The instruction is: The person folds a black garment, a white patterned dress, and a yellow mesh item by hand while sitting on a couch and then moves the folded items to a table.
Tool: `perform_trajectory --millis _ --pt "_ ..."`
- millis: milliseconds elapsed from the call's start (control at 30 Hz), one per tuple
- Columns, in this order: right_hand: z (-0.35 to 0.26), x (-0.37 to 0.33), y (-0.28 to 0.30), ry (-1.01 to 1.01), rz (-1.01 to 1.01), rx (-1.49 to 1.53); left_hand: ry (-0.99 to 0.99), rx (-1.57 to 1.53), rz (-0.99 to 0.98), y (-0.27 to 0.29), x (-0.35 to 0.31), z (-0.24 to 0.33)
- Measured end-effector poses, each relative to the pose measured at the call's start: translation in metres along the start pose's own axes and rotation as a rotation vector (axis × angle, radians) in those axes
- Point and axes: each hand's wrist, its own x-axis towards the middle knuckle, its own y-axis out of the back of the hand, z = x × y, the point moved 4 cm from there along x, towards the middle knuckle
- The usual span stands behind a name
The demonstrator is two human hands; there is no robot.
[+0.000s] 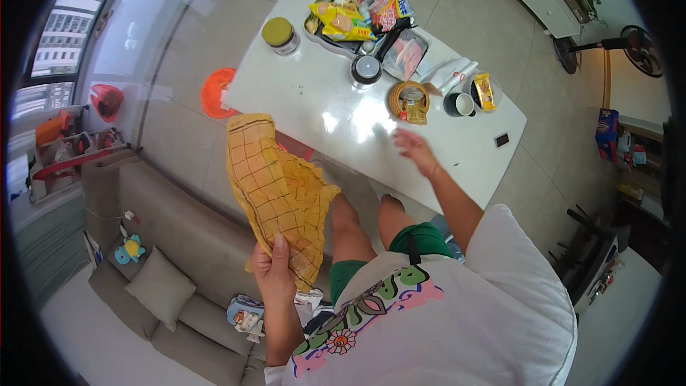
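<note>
My left hand (pixel 274 264) grips the lower edge of a yellow cloth (pixel 266 171) with dark checked lines. The cloth hangs in folds beside the white table (pixel 314 107), its top end by the table's left corner. My right hand (pixel 414 151) is over the table's near edge, slightly blurred, with fingers apart and nothing in them. Closest to it is a round wicker basket (pixel 394 104) holding small packets. A dark mug (pixel 461 104) with a pale inside stands to the right of the basket. A dark-lidded jar (pixel 366 71) stands to its left.
Snack bags (pixel 341 21) fill a tray at the table's far end, beside a gold-lidded jar (pixel 280 34). An orange bin (pixel 216 93) sits on the floor to the left. A grey sofa (pixel 171 207) runs along the left, and a black fan (pixel 639 51) stands far right.
</note>
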Motion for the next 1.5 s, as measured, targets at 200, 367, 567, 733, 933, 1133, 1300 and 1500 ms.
perform_trajectory --millis 200,367,567,733,933,1133,1300,1500 --pt "-0.088 -0.09 -0.157 0.207 -0.652 -0.072 -0.191 -0.03 0.052 -0.023 -0.062 0.061" --pt "-0.109 -0.109 -0.186 0.168 -0.911 -0.264 -0.323 0.024 0.233 0.016 -0.094 0.075" --pt "-0.148 -0.105 -0.149 0.131 -0.634 0.029 -0.504 -0.062 0.457 0.075 -0.126 0.081" --pt "-0.173 -0.067 -0.128 0.17 -0.545 0.231 -0.593 -0.115 0.554 0.109 -0.153 0.07" --pt "-0.161 -0.133 -0.164 0.074 -1.01 0.049 -0.657 -0.172 0.684 0.133 -0.174 0.022" --pt "-0.21 -0.151 -0.196 0.198 -0.833 -0.152 -0.546 -0.184 0.732 0.163 -0.203 -0.009" --pt "-0.238 -0.145 -0.206 0.09 -0.884 -0.091 -0.622 -0.247 0.814 0.163 -0.199 -0.019" --pt "-0.241 -0.169 -0.189 0.406 -0.901 -0.448 -0.725 -0.28 0.909 0.172 -0.208 -0.029"
